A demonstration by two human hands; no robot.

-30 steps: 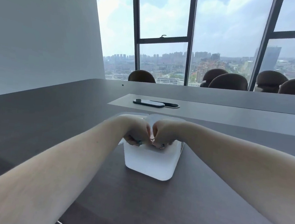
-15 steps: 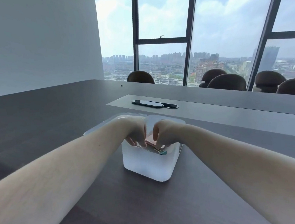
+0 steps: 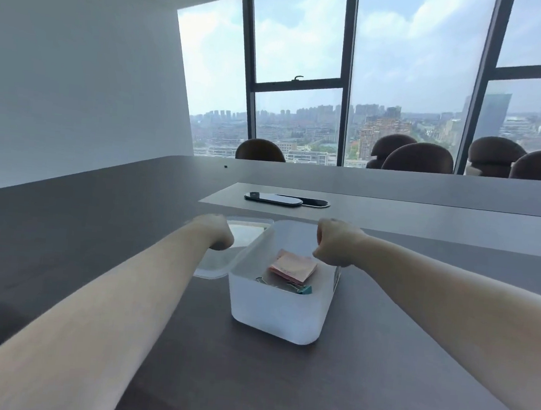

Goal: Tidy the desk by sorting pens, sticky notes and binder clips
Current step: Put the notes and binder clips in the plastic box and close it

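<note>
A frosted white plastic box [image 3: 277, 316] stands open on the dark table in front of me. Inside lie a pink pad of sticky notes [image 3: 293, 268] and, nearer me, a few binder clips [image 3: 288, 286], one with a teal body. My left hand [image 3: 216, 232] hovers left of the box over its lid, fingers curled downward and hidden. My right hand [image 3: 332, 246] hangs over the box's far right rim, fingers also curled under. I see nothing in either hand, though the palms face away.
The clear lid [image 3: 225, 259] lies flat on the table against the box's left side. A dark cable-port cover [image 3: 273, 199] sits in the grey centre strip [image 3: 425, 218] beyond. Brown chair backs [image 3: 419, 157] line the far edge under the windows.
Both hands were together inside the box with small items; they have since lifted out and moved apart, leaving the sticky notes and clips in the box.
</note>
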